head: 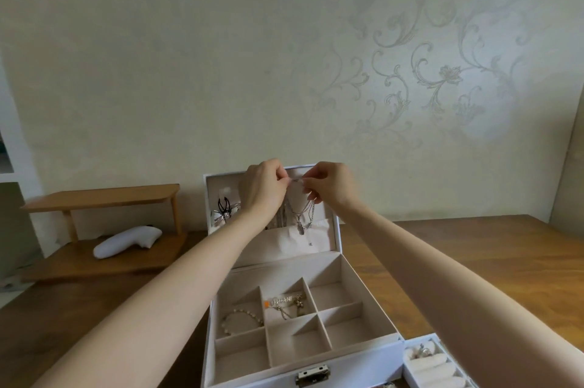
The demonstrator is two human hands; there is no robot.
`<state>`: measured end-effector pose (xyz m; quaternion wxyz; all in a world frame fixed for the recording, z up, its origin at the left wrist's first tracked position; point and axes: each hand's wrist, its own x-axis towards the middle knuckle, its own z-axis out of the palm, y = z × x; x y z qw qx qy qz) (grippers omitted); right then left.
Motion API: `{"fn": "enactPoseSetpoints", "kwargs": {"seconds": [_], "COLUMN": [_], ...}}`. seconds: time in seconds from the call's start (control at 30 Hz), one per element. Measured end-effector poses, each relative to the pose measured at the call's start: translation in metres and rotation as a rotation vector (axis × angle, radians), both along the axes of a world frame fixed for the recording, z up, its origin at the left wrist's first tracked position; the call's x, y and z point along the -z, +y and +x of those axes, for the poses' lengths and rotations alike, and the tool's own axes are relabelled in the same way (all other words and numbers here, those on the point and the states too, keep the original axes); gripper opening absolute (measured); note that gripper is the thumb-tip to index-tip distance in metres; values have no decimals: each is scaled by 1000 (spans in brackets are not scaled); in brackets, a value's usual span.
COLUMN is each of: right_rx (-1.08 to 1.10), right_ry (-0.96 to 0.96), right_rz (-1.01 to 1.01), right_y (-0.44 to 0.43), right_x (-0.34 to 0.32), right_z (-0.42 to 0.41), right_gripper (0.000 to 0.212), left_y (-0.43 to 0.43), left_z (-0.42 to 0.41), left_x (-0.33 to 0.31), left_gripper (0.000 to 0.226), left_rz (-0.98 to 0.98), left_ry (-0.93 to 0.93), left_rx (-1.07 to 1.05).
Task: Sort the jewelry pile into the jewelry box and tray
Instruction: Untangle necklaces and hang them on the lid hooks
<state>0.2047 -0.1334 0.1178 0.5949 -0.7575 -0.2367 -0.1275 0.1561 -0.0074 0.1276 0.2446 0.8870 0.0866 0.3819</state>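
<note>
A pale wall point(221, 71) with swirly flowers stands behind a brown wooden table point(458, 255). A small wooden shelf point(104, 198) sits at the left. A bright spot point(493, 134) glows on the wall.

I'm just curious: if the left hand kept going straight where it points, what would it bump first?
The left hand would likely hit the open lid's padded inside, right behind the necklace it pinches; depth unclear.

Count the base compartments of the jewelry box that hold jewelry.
2: a beaded bracelet lies in the left compartment, and gold-toned pieces lie in the back-middle one. The front wall of the jewelry box may hide more.
</note>
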Motion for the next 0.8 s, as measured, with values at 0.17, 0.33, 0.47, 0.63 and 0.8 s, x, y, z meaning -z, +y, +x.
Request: {"fn": "enactPoseSetpoints", "kwargs": {"seconds": [0.17,0.33,0.47,0.63,0.8], "right_rx": [169,252,249,244,238], "right_ry": [-145,-175,-156,-60,-67], "right_rz": [-83,-83,-61,-32,-44], "right_y": [15,24,30,32,29], "right_x": [17,23,21,20,16], "right_z": [15,25,29,37,40], "right_gripper": [6,6,6,12,8], "left_y": [-8,-10,-10,-8,-7], "left_z": [9,16,20,24,25], "left_x": [15,18,17,13,13], "left_gripper": [14,17,14,18,15], "left_rz": [203,320,283,210,158], "left_ry": [5,37,51,110,115], "left_rx": [-196,-270,-270,-262,-245]}}
